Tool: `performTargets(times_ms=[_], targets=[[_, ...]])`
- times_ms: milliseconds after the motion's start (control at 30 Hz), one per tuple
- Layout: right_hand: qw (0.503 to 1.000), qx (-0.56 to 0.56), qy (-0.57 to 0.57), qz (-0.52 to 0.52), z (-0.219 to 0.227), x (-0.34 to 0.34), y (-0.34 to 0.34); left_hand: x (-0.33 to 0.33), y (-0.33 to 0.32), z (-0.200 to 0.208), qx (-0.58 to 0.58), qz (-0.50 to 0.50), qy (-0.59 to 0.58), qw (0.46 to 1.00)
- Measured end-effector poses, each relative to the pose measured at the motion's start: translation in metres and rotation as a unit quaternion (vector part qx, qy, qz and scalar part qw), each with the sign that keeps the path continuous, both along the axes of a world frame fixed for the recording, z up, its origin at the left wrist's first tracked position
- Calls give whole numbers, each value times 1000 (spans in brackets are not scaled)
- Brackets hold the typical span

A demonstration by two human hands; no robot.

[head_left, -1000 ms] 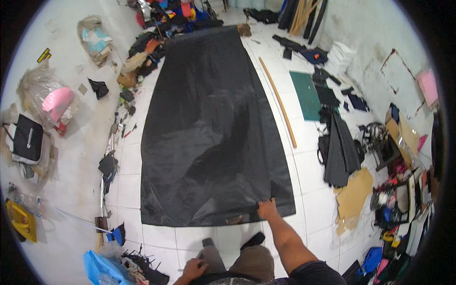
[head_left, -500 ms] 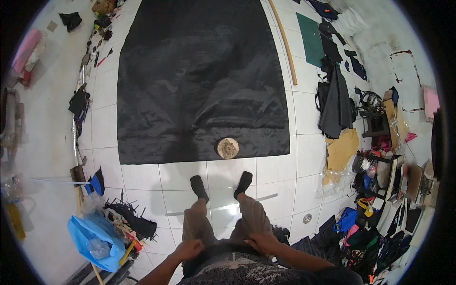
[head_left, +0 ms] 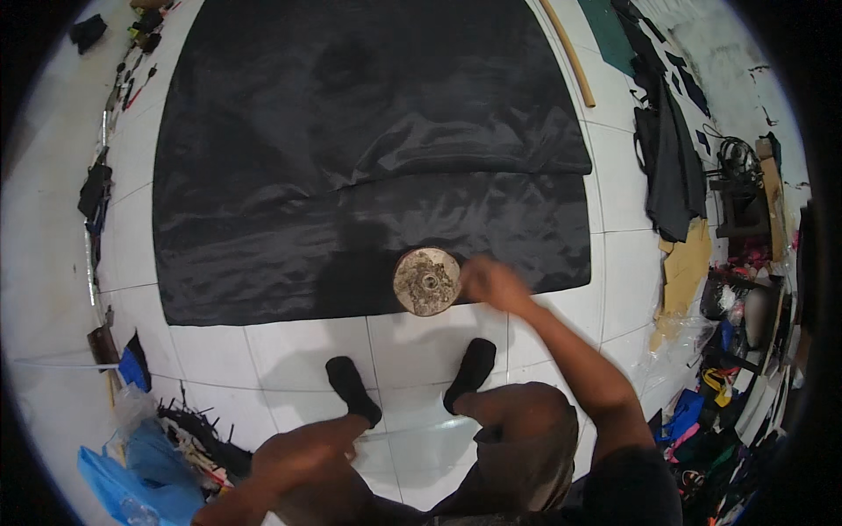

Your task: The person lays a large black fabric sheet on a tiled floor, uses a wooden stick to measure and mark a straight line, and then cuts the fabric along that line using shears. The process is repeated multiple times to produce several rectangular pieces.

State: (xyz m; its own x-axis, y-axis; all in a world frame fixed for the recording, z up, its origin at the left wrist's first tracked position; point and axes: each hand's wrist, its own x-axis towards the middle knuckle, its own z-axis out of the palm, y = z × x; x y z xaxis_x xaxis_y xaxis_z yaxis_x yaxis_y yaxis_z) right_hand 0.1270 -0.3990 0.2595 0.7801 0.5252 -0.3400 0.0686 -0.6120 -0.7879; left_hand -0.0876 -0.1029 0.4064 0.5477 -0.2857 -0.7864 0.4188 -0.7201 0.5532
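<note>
A large sheet of black fabric [head_left: 368, 114] lies spread on the floor, with a crease running across its near part. On its near edge sits a round, thick disc [head_left: 425, 285] with a mottled tan and grey top and a small ring in its middle. My right hand [head_left: 495, 284] reaches down just right of the disc. It is smeared by motion, and whether it touches the disc I cannot tell. My left hand [head_left: 320, 460] is by my left knee, blurred, its fingers hard to make out.
A long tan tube [head_left: 574, 61] lies beyond the fabric's right edge. Dark cloth [head_left: 675, 175] and brown paper [head_left: 684, 272] line the right side, beside heaped materials. A blue plastic bag [head_left: 162, 473] and black scraps [head_left: 206, 438] sit at lower left. My feet stand on white tiles.
I have bent lower, so the fabric and disc look larger. My right hand has moved from my thigh forward to the disc's side. My left hand has moved to near my left knee.
</note>
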Motion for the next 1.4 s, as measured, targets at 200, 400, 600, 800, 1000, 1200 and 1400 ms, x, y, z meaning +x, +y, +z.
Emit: performTargets(times_ms=[200, 400, 600, 800, 1000, 1200, 1400], targets=[[892, -311, -326, 40, -194, 157, -37, 37, 78, -94, 180, 134, -299, 928], [892, -315, -319, 56, -251, 198, -30, 4, 87, -97, 89, 221, -7, 971], [857, -288, -388, 181, -269, 124, -49, 37, 149, -149, 56, 258, -176, 948], [913, -202, -244, 256, -220, 69, -61, 80, 265, -289, 141, 409, -182, 883], [911, -276, -278, 127, -205, 7, -122, 104, 196, -409, 102, 719, -65, 685], [876, -317, -290, 218, -238, 35, -123, 115, 189, -428, 27, 816, -128, 563], [875, -397, -169, 221, -201, 36, -107, 114, 152, -391, 96, 778, -42, 620]])
